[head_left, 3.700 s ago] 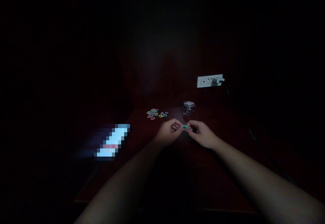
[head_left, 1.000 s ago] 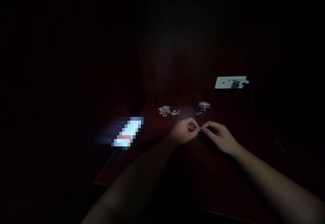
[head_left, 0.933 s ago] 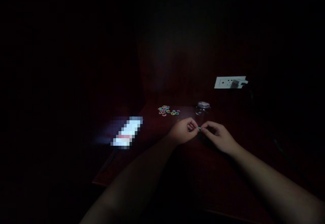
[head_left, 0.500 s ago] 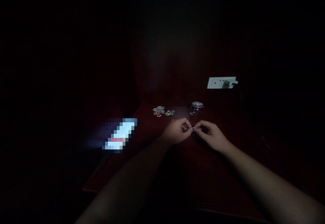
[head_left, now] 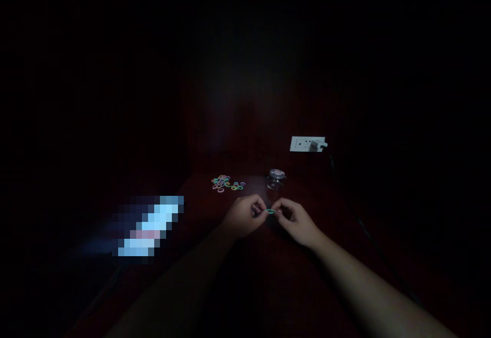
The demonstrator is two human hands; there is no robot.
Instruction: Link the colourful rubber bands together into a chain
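The scene is very dim, its edges sinking into black. A glowing pale-blue rectangular screen (head_left: 153, 228), masked by coarse square pixels, is the brightest patch, with bluish haze spilling to its left. Right of the screen, the dark red counter (head_left: 284, 282) lies in heavy shadow and the small pastel rings (head_left: 220, 181) look soft; beyond it, faint grey light washes the dark red wall (head_left: 245, 82).

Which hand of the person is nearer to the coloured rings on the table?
Left. The left hand is on the near side of the coloured rings, slightly rightward; the right hand is farther right.
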